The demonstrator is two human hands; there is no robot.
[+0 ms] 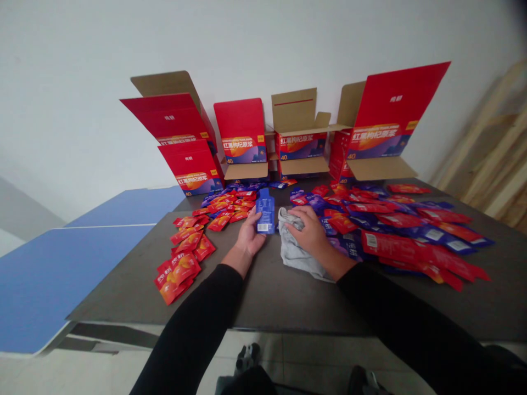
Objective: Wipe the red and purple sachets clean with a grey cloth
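On my remote feed I can't read the tiny print on the blue sachet (pixel 265 208), just left of the grey cloth (pixel 298 257); the sachet hides part of the left hand (pixel 249 235). Far right of the cloth, wooden boards (pixel 480 159) blur; far left, a blue table (pixel 28 291) runs out of view.

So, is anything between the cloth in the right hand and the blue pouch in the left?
Nothing visible: only a narrow gap separates the cloth, held by the right hand, from the pouch in the left hand.
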